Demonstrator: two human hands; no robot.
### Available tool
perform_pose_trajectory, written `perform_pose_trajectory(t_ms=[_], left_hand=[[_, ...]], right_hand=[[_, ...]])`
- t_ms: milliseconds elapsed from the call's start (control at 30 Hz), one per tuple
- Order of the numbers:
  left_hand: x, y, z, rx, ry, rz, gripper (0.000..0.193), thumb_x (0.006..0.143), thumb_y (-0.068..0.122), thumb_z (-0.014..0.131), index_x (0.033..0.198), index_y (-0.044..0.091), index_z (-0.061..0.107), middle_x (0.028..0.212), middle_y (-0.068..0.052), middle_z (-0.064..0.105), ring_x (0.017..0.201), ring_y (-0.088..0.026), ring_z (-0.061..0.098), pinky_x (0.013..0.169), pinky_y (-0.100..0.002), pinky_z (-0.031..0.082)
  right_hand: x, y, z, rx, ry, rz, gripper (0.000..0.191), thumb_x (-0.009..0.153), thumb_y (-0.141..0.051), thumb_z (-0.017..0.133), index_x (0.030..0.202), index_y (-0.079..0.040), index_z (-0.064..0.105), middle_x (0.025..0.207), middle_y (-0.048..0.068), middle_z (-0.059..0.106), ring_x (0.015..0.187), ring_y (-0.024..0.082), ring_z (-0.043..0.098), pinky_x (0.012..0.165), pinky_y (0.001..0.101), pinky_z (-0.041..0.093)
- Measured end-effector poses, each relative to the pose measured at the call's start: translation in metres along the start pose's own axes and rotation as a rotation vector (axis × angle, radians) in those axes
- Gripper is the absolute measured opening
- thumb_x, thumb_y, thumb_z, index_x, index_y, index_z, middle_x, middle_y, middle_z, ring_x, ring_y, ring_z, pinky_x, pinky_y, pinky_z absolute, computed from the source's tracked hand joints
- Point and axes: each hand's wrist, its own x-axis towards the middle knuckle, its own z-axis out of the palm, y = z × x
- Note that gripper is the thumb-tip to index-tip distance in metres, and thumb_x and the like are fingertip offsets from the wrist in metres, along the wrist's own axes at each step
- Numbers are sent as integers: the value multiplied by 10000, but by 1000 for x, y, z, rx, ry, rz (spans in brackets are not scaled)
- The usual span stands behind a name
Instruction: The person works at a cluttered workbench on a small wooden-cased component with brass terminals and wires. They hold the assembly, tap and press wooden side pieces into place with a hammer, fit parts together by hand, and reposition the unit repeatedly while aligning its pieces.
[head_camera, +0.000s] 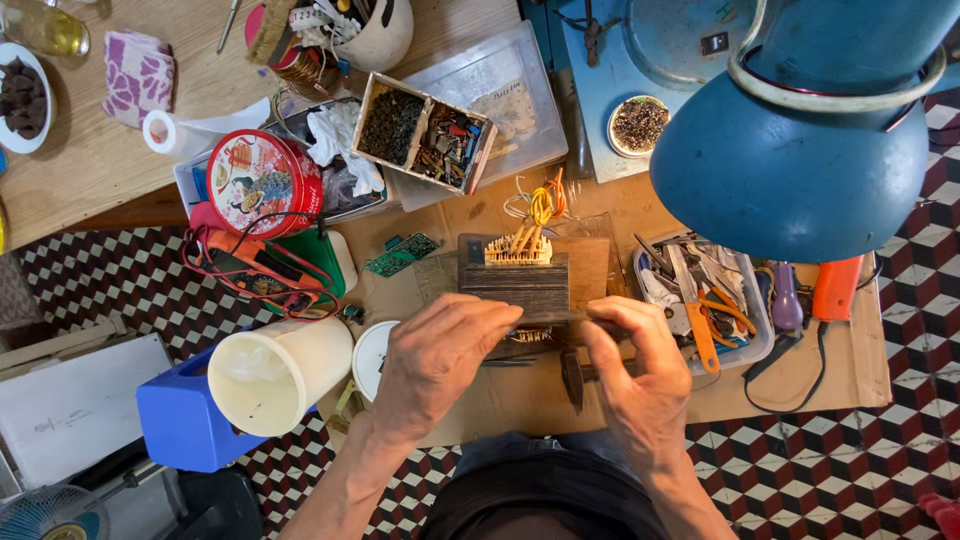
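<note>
Brown block: a dark, stripy metal block (515, 285) sits in the middle of the cardboard sheet (830, 370), just in front of the person. It looks like a stack of thin plates.
Wires: yellow, orange and white wires (538, 205) curl up from the far end of the block.
Left hand: the left hand (435, 360) rests on the near left side of the block. Its fingers are bent and touch the block's near edge.
Right hand: the right hand (635, 370) is at the near right corner of the block. Its finger and thumb are pinched close together on the edge. I cannot tell if they grip a thin plate or a small tool.
White tub: a big cream tub (275, 375) lies on its side to the left of the left hand, on top of a blue box (180, 420).
Red tin: a round red tin (263, 183) sits farther left, near a white rag (340, 140).
Meter: an orange meter with red and black leads (255, 265) lies below the tin.
Parts box: a small wooden box (425, 130) with two parts is past the block.
Tool tray: a clear tray (700, 290) with pliers and cutters is to the right.
Lamp: a big blue lamp shade (790, 170) hangs over the right side.
Floor: the floor (820, 470) has red, black and white cube tiles.
</note>
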Motion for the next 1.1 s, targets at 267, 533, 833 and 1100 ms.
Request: perform_pose_trajectory(t_ms=[267,533,833,1100], left_hand=[[10,-28,18,12,62,-36,236,840,47,805,1066,84,745,1018,-8,710,940,-198,680,829,-311,590],[8,-34,22,19,51,-28,254,838,49,801,1086,83,755,1034,-13,722,963,-193,688,840,-314,592],[9,-36,23,31,39,-29,253,838,57,804,1085,89,756,1022,-4,727,954,-182,688,835,-302,598],[10,-36,22,2,21,-46,243,856,57,794,1093,92,755,1010,5,723,942,-168,684,824,-289,601]], right_hand=[[9,29,24,241,52,388,155,995,-125,671,1103,-15,691,971,0,704,882,54,634,790,213,527],[7,29,26,313,5,368,201,953,-101,712,1126,-8,672,1016,17,711,925,63,653,832,219,546],[9,28,27,281,-1,357,209,935,-84,733,1124,-14,674,1025,24,718,942,69,666,843,223,556],[9,26,24,285,-19,352,207,938,-95,729,1123,-20,676,1031,23,716,947,75,672,847,226,561]])
